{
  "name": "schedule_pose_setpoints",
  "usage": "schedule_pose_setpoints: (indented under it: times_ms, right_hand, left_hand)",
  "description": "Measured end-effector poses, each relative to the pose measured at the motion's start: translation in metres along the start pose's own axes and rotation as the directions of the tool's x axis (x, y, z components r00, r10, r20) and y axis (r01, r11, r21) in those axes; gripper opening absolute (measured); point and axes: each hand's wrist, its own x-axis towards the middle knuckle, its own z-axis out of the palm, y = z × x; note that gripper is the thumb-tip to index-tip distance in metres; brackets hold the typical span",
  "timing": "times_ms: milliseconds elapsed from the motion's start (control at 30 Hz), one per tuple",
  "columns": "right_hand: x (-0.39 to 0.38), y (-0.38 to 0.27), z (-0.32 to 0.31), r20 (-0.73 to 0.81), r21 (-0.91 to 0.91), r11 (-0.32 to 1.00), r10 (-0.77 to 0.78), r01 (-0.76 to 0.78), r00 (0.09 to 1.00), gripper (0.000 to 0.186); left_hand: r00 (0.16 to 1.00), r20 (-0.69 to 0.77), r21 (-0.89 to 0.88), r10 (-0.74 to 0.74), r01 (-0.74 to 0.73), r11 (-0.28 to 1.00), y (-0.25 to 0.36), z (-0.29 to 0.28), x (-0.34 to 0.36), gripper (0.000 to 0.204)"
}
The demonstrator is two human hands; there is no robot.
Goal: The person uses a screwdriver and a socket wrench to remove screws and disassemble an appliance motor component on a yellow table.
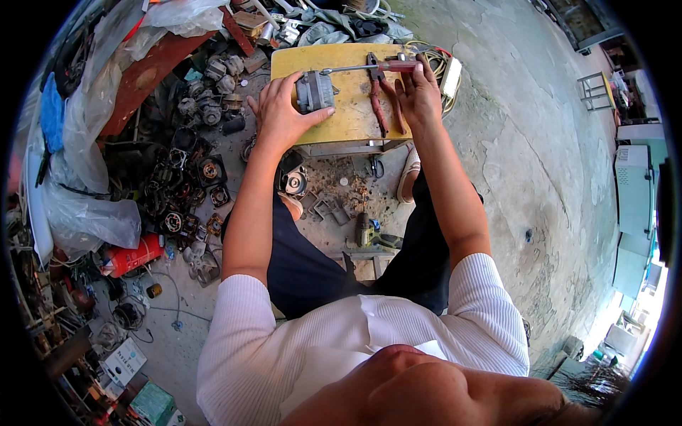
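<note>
A small yellow table (355, 117) stands in front of me. My left hand (283, 113) grips a small grey electric motor (313, 91) lying on it. My right hand (419, 92) holds the red handle of a long screwdriver (369, 67), whose metal shaft reaches left to the top of the motor. A pair of red-handled pliers (380, 96) lies on the tabletop between my hands.
A heap of dismantled motors and coils (188, 177) covers the ground to the left, with plastic bags (92, 213) and a red canister (135, 255). A cordless drill (366, 231) lies on the ground between my legs. Bare concrete floor (540, 177) spreads to the right.
</note>
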Motion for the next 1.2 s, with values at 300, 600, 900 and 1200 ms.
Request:
schedule_pose_setpoints:
  times_ms: [300,600,900,1200]
  right_hand:
    - [-0.007,-0.007,0.012,-0.036,0.026,0.998,0.056,-0.056,0.998,0.042]
    - [0.006,0.002,-0.004,-0.002,0.075,0.994,0.075,-0.075,0.997,0.044]
    - [0.008,0.002,-0.006,-0.052,-0.031,0.999,0.018,-0.020,0.999,0.040]
    - [-0.010,-0.008,0.012,-0.029,0.047,0.997,0.055,-0.053,0.998,0.038]
  left_hand:
    - [0.999,0.025,-0.033,-0.024,0.025,0.999,-0.009,0.004,-0.002,0.091]
    - [1.000,0.025,-0.043,-0.017,0.018,0.999,-0.005,0.003,0.000,0.090]
    - [1.000,0.009,-0.012,-0.005,0.005,1.000,0.001,0.000,0.000,0.088]
    - [1.000,0.025,-0.036,-0.017,0.018,0.999,-0.008,0.003,-0.001,0.091]
